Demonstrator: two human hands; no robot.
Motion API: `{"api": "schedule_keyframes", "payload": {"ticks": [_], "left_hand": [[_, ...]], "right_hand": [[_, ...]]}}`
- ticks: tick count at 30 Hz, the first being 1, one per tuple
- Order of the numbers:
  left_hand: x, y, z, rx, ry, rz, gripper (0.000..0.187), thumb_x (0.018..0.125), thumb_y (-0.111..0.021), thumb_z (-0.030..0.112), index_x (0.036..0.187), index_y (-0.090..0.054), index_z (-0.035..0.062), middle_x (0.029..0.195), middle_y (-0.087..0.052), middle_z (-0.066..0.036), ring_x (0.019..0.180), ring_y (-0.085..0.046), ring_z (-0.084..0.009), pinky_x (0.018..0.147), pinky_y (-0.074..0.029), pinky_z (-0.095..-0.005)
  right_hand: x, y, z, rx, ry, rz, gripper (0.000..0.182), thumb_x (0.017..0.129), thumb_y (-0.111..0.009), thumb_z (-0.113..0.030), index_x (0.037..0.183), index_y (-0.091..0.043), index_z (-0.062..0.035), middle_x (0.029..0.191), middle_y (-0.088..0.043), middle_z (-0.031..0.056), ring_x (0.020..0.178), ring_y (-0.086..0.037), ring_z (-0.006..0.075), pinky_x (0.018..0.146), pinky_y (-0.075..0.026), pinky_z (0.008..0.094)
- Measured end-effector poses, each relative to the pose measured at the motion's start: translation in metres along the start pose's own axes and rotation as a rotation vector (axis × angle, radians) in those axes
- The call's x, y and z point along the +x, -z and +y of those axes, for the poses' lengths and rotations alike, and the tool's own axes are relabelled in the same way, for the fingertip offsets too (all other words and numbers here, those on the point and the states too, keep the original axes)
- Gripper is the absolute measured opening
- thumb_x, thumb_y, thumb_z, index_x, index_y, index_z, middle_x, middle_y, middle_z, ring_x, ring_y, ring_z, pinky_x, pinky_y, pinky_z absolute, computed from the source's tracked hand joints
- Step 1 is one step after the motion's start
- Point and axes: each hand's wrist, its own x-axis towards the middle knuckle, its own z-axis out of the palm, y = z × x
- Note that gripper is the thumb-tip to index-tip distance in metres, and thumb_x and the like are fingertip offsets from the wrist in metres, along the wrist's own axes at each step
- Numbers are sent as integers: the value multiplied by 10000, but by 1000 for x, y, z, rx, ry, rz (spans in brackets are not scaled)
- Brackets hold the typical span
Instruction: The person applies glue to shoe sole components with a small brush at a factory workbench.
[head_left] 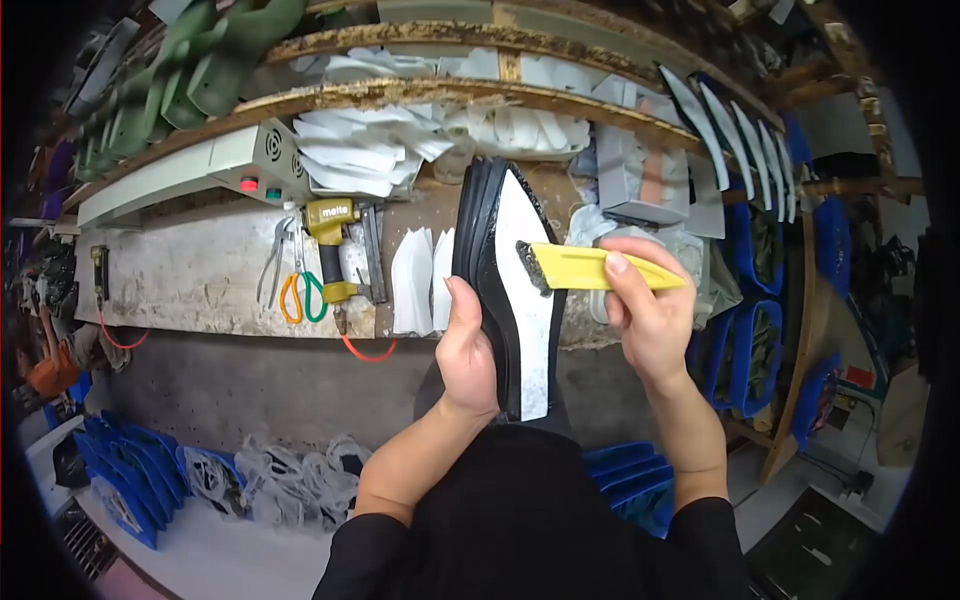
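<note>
A black shoe (484,230) with a white insole board (530,330) facing up stands lengthwise in front of me. My left hand (468,350) holds it from the left side, thumb pointing up along the black edge. In my right hand (648,300) is a yellow-handled brush (590,268), pinched between thumb and fingers. The brush's dark bristles touch the white surface at its upper middle. White cut pieces (412,280) lie on the bench just left of the shoe.
On the bench (190,270) are a yellow-green staple gun (330,225), pliers (272,260) and scissors (303,295). Stacked white pieces (370,145) fill the shelf behind. Blue bins (745,350) stand at right. A co-worker's arm (50,340) shows at far left.
</note>
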Motion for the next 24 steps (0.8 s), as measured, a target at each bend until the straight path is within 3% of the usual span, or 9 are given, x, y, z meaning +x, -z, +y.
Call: {"api": "schedule_keyframes", "payload": {"ticks": [3, 9, 13, 14, 19, 23, 24], "left_hand": [[-4, -11, -2, -128, 14, -57, 573, 1135, -293, 426, 1570, -381, 65, 1520, -537, -107, 1328, -573, -217, 1112, -445, -394], [-10, -24, -9, -154, -20, -223, 602, 1129, -275, 462, 1591, -361, 86, 1567, -491, -95, 1398, -515, -229, 1178, -394, -401], [-12, -40, -11, -28, -8, -175, 621, 1122, -279, 485, 1609, -328, 102, 1581, -473, -96, 1406, -508, -234, 1176, -399, -414], [-11, -46, -13, -36, -17, -196, 621, 1122, -279, 485, 1609, -328, 102, 1581, -473, -96, 1406, -508, -234, 1176, -399, -414], [-21, -64, -10, -210, 63, -379, 622, 1122, -276, 479, 1615, -310, 101, 1590, -461, -99, 1415, -500, -255, 1166, -413, -437], [-17, -60, -16, -79, 110, -140, 617, 1121, -295, 475, 1606, -330, 95, 1582, -471, -103, 1415, -499, -291, 1158, -422, -461], [-14, -63, -15, -82, 114, -147, 615, 1121, -303, 474, 1598, -344, 88, 1561, -495, -110, 1393, -522, -307, 1152, -429, -469]], "right_hand": [[-12, 5, -19, -320, 335, -21, 167, 953, -632, -15, 1087, -729, 10, 738, -650, 42, 500, -490, 69, 456, -361, 181], [-20, 14, -55, -370, 388, -7, 161, 930, -654, 2, 1069, -734, 19, 717, -665, 47, 509, -517, 83, 470, -391, 187], [-12, 28, -91, 122, 172, 81, 148, 901, -668, 31, 1032, -736, 32, 718, -693, 57, 513, -533, 93, 478, -413, 197], [-4, 31, -98, 114, 195, 80, 148, 901, -668, 31, 1032, -736, 32, 718, -693, 57, 513, -533, 93, 478, -413, 197], [30, 43, -121, -272, 498, -140, 155, 858, -683, 60, 1004, -731, 45, 754, -723, 87, 527, -555, 103, 481, -432, 207], [35, 69, -130, -312, 668, -416, 201, 797, -715, 85, 992, -732, 41, 807, -746, 115, 543, -591, 129, 489, -457, 221], [30, 69, -124, -501, 745, -500, 218, 781, -723, 87, 993, -734, 39, 811, -747, 124, 546, -609, 145, 494, -469, 226]]}}
